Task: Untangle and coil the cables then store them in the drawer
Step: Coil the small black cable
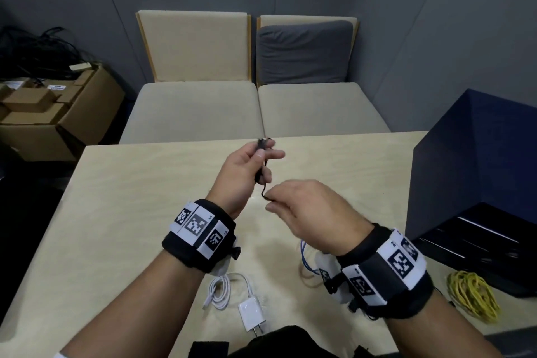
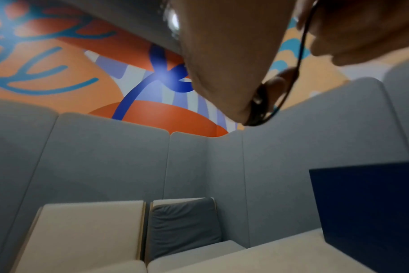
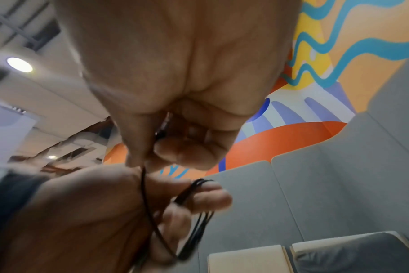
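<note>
The left hand (image 1: 244,171) holds a small bundle of thin black cable (image 1: 259,174) above the middle of the table (image 1: 130,183). Several loops are gathered over its fingers, as the right wrist view shows plainly. The right hand (image 1: 308,206) pinches the loose tail of the same cable just below and to the right of the bundle, finger and thumb closed on the strand. Both hands are clear of the table surface.

Judgement: the step in hand is coiling the black cable, and it appears nearly wound. To finish well, the right hand should feed the tail at even tension and lay each turn beside the last, while the left keeps the loops pinned so none slip off the fingertips. The plug end should be tucked or wrapped so the coil holds its shape.

Lying on the table nearer the person are a white cable (image 1: 220,291) with its white charger (image 1: 252,315), a blue cable (image 1: 305,256) partly hidden under the right wrist, and a yellow cable (image 1: 470,293) bunched at the right edge. These appear not yet stored. A dark blue drawer unit (image 1: 476,183) stands on the right of the table; its lower front looks open, though the interior is dark.

The table is pale wood. Beyond it stand two cream seats, one with a grey cushion (image 1: 302,52), enclosed by grey padded panels. Cardboard boxes (image 1: 52,107) sit at the left.
</note>
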The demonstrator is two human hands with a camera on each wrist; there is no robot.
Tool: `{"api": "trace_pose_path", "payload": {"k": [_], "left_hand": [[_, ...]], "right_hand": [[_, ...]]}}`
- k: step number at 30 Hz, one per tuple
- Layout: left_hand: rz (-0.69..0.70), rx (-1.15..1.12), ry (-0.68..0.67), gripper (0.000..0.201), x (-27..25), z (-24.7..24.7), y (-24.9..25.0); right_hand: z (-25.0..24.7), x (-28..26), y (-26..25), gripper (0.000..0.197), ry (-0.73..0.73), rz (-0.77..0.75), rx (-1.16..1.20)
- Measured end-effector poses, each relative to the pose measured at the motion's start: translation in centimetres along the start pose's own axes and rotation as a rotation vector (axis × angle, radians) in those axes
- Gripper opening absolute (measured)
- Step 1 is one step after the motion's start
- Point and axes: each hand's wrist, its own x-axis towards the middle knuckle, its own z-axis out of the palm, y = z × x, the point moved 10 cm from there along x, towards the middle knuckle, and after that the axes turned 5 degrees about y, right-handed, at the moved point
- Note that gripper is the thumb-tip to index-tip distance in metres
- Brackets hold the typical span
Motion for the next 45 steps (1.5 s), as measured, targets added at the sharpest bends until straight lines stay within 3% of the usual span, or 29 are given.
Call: {"api": "trace_pose_path", "payload": {"k": [4, 7, 12, 16, 20, 25, 32, 37, 42, 45], "left_hand": [[0.012, 0.213, -0.28, 0.022, -1.7, 3.0, -0.4], [-0.063, 0.089, -0.379, 0.026, -2.7, 4.1, -0.7], [-0.081, -0.065, -0.352, 0.035, -2.8, 4.5, -0.2], [-0.08, -0.022, -0.338, 0.023, -2.7, 4.3, -0.2], [-0.078, 0.026, -0.17, 0.018, -2.0, 3.1, -0.6], [-0.049, -0.05, 0.08, 0.012, -1.5, 1.4, -0.3], [0.044, -0.036, 0.056, 0.016, -1.6, 1.2, 0.9], [0.036, -0.105, 0.041, 0.017, -1.7, 1.4, 0.9], [0.028, -0.146, 0.02, 0.022, -1.6, 1.8, 0.9], [0.087, -0.015, 0.023, 0.025, -1.7, 1.9, 1.4]], "right_hand": [[-5.4, 1.0, 1.2, 0.007, 0.283, 0.042, 0.254], [-6.9, 1.5, 4.3, 0.01, 0.365, 0.218, 0.423], [-4.7, 1.5, 7.9, 0.016, 0.398, 0.389, 0.721], [-2.6, 0.5, 8.9, 0.018, 0.47, 0.487, 0.987], [-2.2, -0.3, 9.3, 0.02, 0.554, 0.555, 0.942], [-1.2, -0.6, 9.9, 0.017, 0.598, 0.597, 1.204], [-2.7, -1.2, 10.4, 0.017, 0.661, 0.527, 1.41], [-3.1, -1.3, 10.8, 0.017, 0.731, 0.502, 1.509], [-2.0, -1.3, 11.0, 0.021, 0.81, 0.58, 1.715], [-0.9, -1.5, 11.7, 0.025, 0.817, 0.719, 1.665]]}}
